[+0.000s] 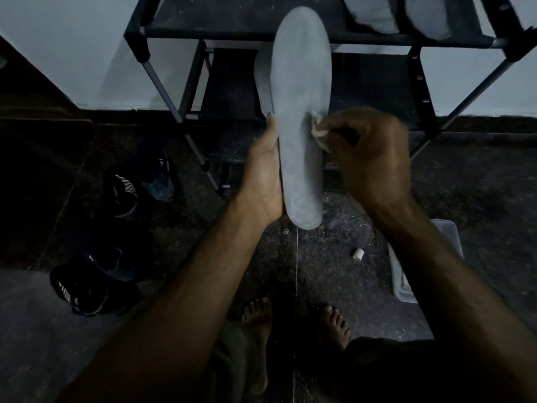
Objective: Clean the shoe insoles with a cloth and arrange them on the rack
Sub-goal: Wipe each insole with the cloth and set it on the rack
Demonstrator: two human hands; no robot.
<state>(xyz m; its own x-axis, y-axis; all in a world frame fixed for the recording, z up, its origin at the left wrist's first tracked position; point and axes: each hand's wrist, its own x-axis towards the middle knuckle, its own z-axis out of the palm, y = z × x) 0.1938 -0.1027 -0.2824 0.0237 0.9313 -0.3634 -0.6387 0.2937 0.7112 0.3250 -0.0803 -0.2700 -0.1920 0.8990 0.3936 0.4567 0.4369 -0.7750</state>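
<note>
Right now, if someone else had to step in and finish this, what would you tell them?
Left hand holds the insole upright by its left edge, heel end down.
Right hand pinches a small cloth against the insole's right side, mid-wipe.
Rack stands just ahead; two insoles already lie on its top shelf, right side.
Shoes sit on the floor to the left; whether they still hold insoles cannot be seen.
Left: finish wiping this insole, then set it on the rack.
</note>
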